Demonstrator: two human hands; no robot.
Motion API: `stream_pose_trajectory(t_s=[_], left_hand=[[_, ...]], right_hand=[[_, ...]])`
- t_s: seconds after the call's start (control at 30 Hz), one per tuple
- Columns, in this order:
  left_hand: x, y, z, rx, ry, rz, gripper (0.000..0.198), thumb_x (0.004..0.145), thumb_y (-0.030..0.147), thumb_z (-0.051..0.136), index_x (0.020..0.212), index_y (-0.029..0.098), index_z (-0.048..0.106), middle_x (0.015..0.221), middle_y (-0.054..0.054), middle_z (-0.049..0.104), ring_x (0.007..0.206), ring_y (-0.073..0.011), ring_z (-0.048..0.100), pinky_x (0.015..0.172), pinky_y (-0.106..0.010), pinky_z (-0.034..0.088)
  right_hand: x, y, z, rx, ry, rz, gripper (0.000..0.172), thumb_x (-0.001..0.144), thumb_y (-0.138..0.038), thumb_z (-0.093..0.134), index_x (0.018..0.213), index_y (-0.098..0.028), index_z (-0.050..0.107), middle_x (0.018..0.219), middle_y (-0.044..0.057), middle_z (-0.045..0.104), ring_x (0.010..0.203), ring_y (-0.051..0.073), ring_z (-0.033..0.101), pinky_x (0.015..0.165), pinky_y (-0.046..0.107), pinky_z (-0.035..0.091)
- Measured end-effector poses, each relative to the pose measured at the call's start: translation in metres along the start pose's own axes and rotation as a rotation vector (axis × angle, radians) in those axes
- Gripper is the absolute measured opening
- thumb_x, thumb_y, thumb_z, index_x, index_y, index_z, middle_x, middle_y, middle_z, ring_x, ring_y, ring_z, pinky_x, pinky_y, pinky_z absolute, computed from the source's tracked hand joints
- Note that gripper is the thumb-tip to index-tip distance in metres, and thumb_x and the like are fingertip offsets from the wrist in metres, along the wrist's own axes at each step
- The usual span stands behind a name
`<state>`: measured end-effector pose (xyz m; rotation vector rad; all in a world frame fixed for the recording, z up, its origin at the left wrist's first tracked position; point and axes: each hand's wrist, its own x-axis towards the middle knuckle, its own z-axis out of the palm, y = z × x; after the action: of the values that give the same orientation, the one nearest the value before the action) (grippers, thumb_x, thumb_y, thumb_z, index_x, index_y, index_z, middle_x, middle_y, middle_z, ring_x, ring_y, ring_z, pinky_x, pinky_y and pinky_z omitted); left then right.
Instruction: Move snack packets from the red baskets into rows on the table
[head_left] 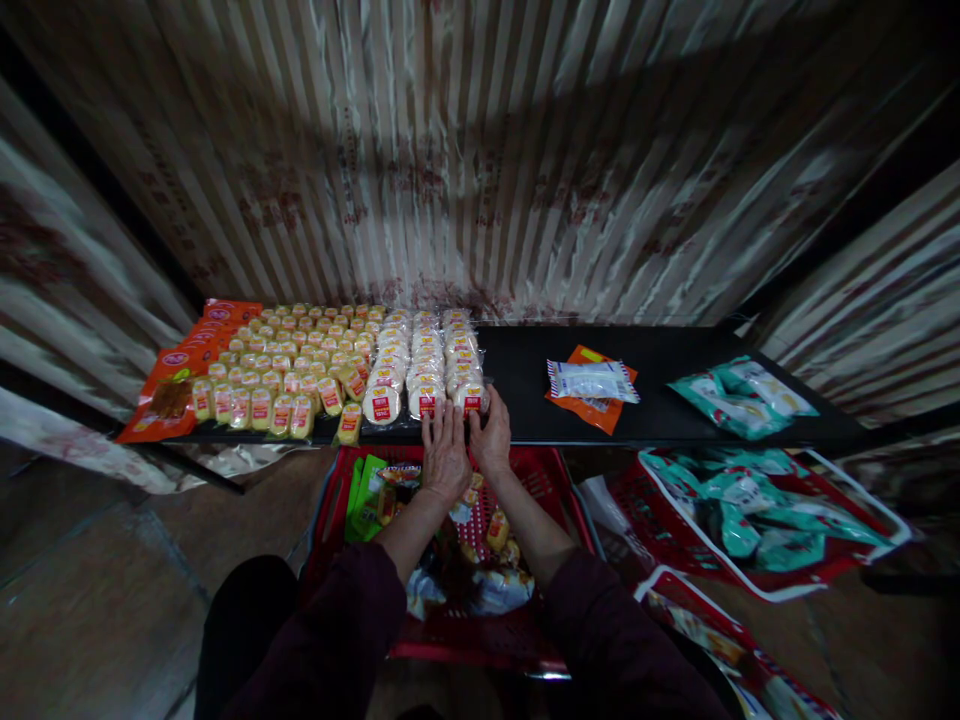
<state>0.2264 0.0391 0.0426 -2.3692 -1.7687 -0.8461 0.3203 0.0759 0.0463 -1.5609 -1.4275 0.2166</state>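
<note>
Rows of round white packaged cakes (384, 380) with red labels lie overlapping on the black shelf (517, 365). My left hand (447, 456) lies stretched over the front edge, its fingertips at the front cakes of the middle and right rows. My right hand (491, 435) curves round the right side of the front cake (471, 395) in the rightmost row, thumb and fingers touching it. To the left of these rows stand many small yellow packaged cakes (289, 365), with one (349, 424) by itself at the shelf's front edge.
Orange packets (169, 375) lie at the shelf's left end. Further right are a white packet (592, 381) on an orange one and teal packets (742, 396). Below stand a red basket (555, 500) of mixed snacks and another basket (862, 575) of teal packets. A striped curtain hangs behind.
</note>
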Motion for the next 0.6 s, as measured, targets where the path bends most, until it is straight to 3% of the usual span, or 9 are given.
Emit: stream_pose_trajectory(t_s=[0.4,0.6], left_hand=[[-0.001,-0.007,0.003,0.022,-0.032,0.027,0.057,0.086,0.02,0.046,0.141,0.01,0.036,0.151,-0.017,0.029,0.143,-0.0299,0.013,0.115,-0.052,0.02],[-0.002,-0.013,0.006,0.016,0.001,0.054,0.059,0.085,0.018,0.045,0.142,0.012,0.033,0.152,-0.016,0.027,0.144,-0.0279,0.011,0.115,-0.052,0.021]], right_hand=[[-0.001,0.011,0.01,0.005,0.032,-0.074,0.05,0.087,-0.027,0.04,0.135,-0.013,0.042,0.13,0.016,0.051,0.122,0.024,0.045,0.104,0.045,0.038],[-0.002,0.01,0.01,-0.081,-0.008,-0.074,0.05,0.089,-0.026,0.038,0.138,-0.014,0.04,0.137,0.016,0.045,0.128,0.024,0.039,0.105,0.044,0.038]])
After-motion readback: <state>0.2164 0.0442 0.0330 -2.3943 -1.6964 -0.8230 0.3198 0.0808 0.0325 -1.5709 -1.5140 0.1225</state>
